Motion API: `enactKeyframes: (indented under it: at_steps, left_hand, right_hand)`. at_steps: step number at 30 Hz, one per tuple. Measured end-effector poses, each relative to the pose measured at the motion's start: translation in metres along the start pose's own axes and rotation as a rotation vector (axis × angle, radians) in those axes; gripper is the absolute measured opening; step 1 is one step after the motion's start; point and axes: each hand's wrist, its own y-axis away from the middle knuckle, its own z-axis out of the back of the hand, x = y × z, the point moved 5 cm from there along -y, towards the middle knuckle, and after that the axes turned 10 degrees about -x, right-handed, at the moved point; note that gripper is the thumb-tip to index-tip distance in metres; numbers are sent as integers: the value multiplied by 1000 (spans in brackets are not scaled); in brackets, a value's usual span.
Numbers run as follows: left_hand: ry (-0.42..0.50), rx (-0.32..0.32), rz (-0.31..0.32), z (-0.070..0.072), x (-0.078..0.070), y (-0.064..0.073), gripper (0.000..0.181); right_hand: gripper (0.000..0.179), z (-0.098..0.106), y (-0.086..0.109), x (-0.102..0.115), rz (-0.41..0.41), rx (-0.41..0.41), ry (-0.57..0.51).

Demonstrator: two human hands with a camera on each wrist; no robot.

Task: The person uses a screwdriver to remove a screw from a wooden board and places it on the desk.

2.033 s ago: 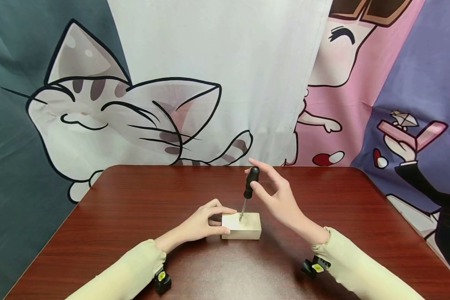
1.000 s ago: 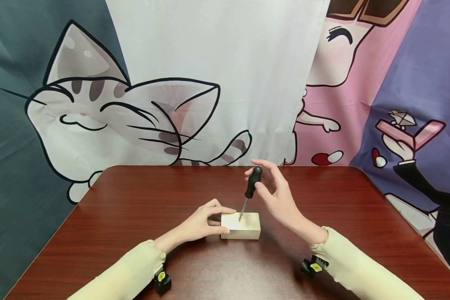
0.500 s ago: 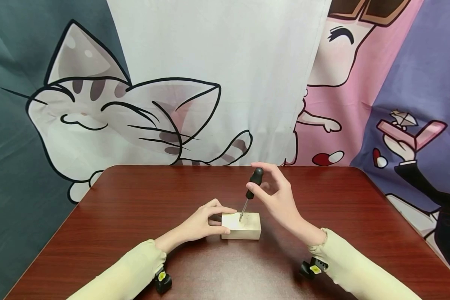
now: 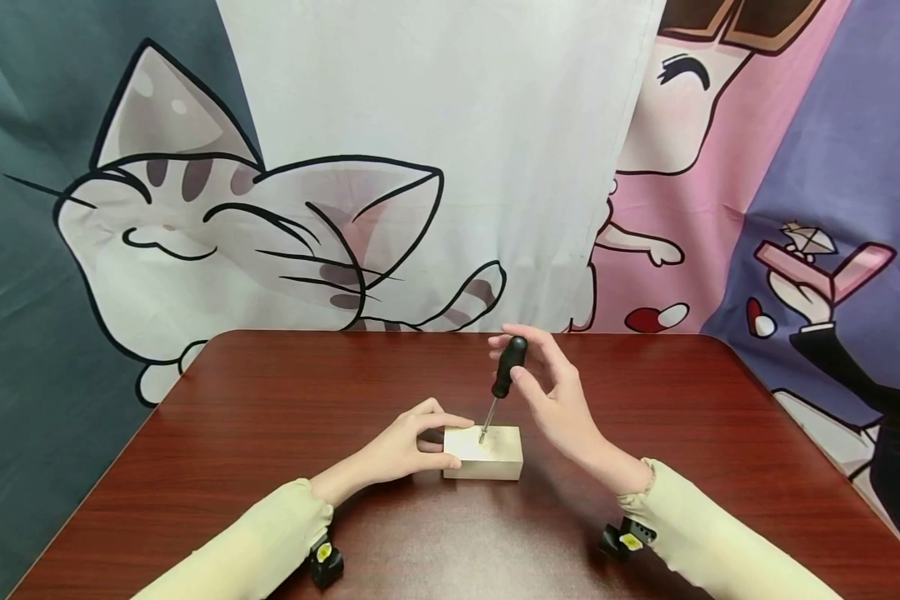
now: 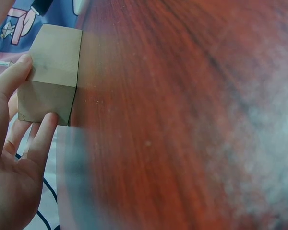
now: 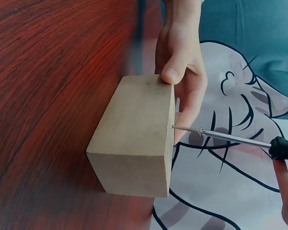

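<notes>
Left hand (image 4: 407,443) grips block (image 4: 495,458) (long axis sideways) at left end; right hand (image 4: 564,408) pinches right-leaning screwdriver (image 4: 503,385) on screw (image 6: 187,128).

Head view was bright + fairly even. Light seemed to come from above: block (image 4: 501,451) was brighter on top than in front, nearly washed out at its L end. Table (image 4: 487,550) had soft glare at bottom ctr., w/ shadows beside both sleeves (image 4: 720,533). L wrist view was hazier, w/ milky glare at R + blurred table edge. R wrist view showed block fairly sharp, far table edge smeared.
</notes>
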Motion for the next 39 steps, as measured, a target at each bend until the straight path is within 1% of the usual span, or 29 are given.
enactKeyframes:
  at_steps: [2, 4, 7, 10, 14, 16, 23, 26, 30, 32, 36, 39]
  left_hand:
    - [-3, 1, 0, 0, 0, 0, 52]
    - [-6, 1, -2, 0, 0, 0, 52]
    - [-8, 1, -3, 0, 1, 0, 51]
    - [-9, 0, -4, 0, 0, 0, 52]
    - [-15, -1, -3, 0, 1, 0, 52]
    - [-14, -4, -4, 0, 1, 0, 52]
    - [-3, -12, -2, -1, 1, -1, 51]
    - [-5, -14, -7, -1, 1, -1, 51]
    - [-8, -14, -11, -1, 2, -1, 52]
    - [-7, -14, -14, -1, 1, 0, 52]
    - [-7, -14, -16, -1, 1, 0, 52]
    - [-8, -12, -13, -1, 2, 0, 52]
  right_hand:
    - [43, 0, 0, 1, 19, -32, 65]
    - [45, 1, 0, 1, 18, -64, 126]
    - [47, 3, 0, 0, 17, -87, 176]
    - [50, 2, 1, -1, 3, -74, 151]
    - [58, 1, 1, -2, -34, -38, 73]
    - [60, 1, 1, -3, -48, -28, 56]
    - [53, 1, 1, -3, -46, -6, 9]
    - [51, 1, 1, -3, -37, -26, 26]
    - [52, 2, 1, -2, -13, -77, 104]
    - [53, 3, 1, -1, -1, -96, 125]
    - [55, 3, 0, 1, -8, -95, 115]
    - [58, 2, 0, 0, -36, -73, 80]
